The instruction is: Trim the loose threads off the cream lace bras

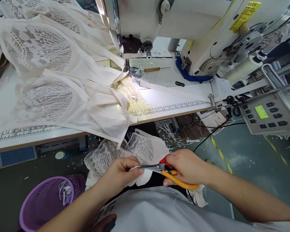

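Observation:
My left hand (125,172) pinches the edge of a white lace bra (143,148) that lies over my lap. In my right hand (183,166) is a pair of scissors (178,181) with orange and red handles. Their blades point left and reach the fabric at my left fingertips; whether they are cutting cannot be made out. Several more white lace bras (53,93) are heaped on the sewing table to the upper left, one hanging over its front edge.
A sewing machine (190,22) stands at the back, with an awl (154,69) on its bed. A ruler strip (169,108) runs along the table's front edge. On the right is a control panel (268,112). A purple basket (48,199) stands on the floor at left.

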Motion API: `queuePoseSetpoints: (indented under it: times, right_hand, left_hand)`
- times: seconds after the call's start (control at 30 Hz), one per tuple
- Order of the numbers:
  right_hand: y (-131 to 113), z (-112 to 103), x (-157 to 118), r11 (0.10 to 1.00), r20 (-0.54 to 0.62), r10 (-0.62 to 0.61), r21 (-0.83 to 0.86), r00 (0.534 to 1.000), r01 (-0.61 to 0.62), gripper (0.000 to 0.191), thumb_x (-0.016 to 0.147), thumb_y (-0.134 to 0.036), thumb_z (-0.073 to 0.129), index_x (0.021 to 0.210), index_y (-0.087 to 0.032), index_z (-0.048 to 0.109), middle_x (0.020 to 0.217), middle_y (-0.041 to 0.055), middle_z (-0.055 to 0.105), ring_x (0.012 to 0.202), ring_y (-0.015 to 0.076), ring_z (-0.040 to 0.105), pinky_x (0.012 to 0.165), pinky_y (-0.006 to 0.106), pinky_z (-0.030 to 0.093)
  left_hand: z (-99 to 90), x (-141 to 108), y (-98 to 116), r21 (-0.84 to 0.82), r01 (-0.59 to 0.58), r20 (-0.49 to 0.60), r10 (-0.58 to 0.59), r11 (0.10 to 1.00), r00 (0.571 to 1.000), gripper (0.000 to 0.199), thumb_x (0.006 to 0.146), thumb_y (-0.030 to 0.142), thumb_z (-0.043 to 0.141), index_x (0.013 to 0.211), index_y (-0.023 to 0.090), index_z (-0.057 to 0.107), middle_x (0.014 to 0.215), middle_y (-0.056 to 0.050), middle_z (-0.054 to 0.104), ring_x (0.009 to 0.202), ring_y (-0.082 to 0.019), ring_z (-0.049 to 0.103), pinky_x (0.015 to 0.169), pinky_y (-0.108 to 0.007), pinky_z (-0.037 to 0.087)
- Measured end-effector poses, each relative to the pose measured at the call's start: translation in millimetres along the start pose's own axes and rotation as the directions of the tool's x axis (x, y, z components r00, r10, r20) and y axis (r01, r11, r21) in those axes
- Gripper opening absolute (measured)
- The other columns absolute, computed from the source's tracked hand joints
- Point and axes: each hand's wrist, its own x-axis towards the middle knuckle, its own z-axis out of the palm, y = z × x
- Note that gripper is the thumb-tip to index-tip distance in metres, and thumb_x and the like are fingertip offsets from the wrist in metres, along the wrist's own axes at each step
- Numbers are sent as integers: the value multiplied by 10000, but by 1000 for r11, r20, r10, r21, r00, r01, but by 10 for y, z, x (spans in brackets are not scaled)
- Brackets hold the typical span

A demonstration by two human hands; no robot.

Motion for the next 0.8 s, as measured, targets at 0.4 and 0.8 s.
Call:
queuePoseSetpoints:
  times: [0.4, 0.8]
  right_hand:
    - [-12, -14, 8, 1000, 31, -8, 4, 999, 8, 528, 714, -671, 488, 711, -154, 594, 643, 54, 635, 599, 190, 595, 497, 254, 287]
    - [63, 96, -10, 999, -24, -39, 17, 999, 39, 532, 748, -665, 443, 661, -159, 581, 594, 51, 614, 526, 156, 548, 487, 249, 251]
  left_hand:
    - [-6, 26, -11, -1, 13, 13, -13, 1000, 1000, 263, 705, 330, 605, 511, 151, 605, 579, 30, 441, 511, -80, 396, 468, -208, 286]
    - [-1, 29, -65, -11, 29, 18, -29, 1000, 999, 290, 696, 368, 620, 503, 152, 609, 580, 32, 436, 514, -80, 399, 476, -212, 296]
